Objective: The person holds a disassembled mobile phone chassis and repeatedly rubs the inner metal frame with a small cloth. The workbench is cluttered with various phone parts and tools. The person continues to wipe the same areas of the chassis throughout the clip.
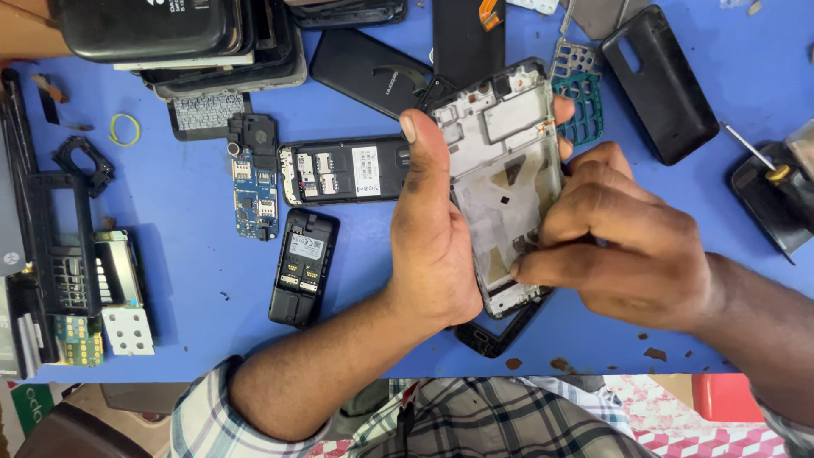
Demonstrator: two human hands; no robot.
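My left hand grips an opened smartphone frame along its left edge, thumb up near the top corner, holding it tilted above the blue table. The frame shows a pale inner chassis with cutouts and a black rim. My right hand is closed over the frame's lower right side, fingertips pinching at a small part inside near its lower middle. What the fingers pinch is too small to make out.
Small open keypad phones and a blue circuit board lie left of my hands. Black back covers lie behind, a teal keypad frame beside them, a screwdriver at right, stacked phone parts far left.
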